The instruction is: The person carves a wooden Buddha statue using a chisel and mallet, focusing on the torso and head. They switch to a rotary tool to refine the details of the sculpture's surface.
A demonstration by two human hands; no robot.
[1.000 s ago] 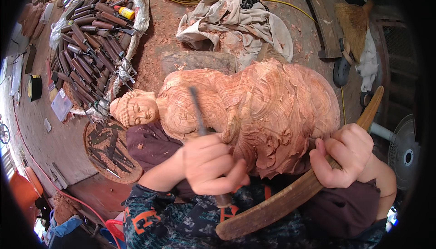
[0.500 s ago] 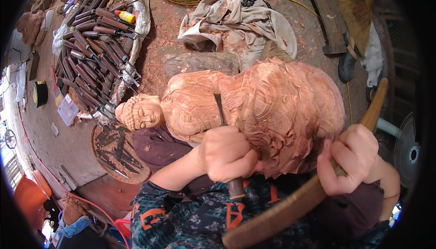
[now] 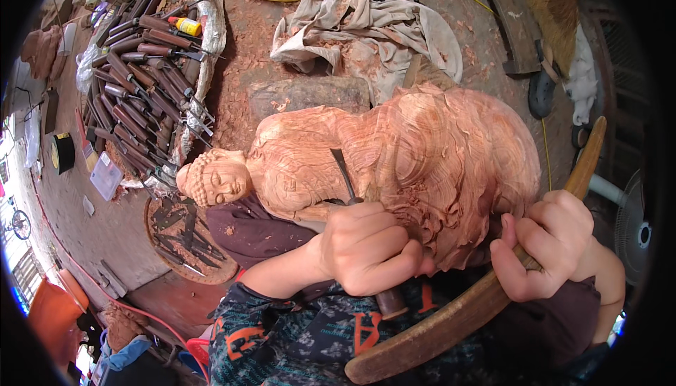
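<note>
Carved wooden figure [image 3: 429,147], quantity one: lies on the far side of both hands, in front of the person. Its long axis runs roughly left to right, curly-haired head at the left, broad base at the right. The left hand [image 3: 370,245] is nearer the figure's middle, overlapping its near edge in view; the right hand [image 3: 549,245] is beside the near corner of the base.

Hands, quantity two: set apart from each other. The left is clamped around one chisel [image 3: 343,173], blade pointing away over the torso; blade contact cannot be determined. The right is clamped around one curved wooden club [image 3: 436,326], which slants toward the person at its lower left end.

Surroundings: one crumpled cloth [image 3: 408,30], one wooden block [image 3: 303,96], one yellow bottle [image 3: 186,26], one oval tray [image 3: 224,274]. Heaped wood-handled tools [image 3: 130,76]: overlapping, not countable
</note>
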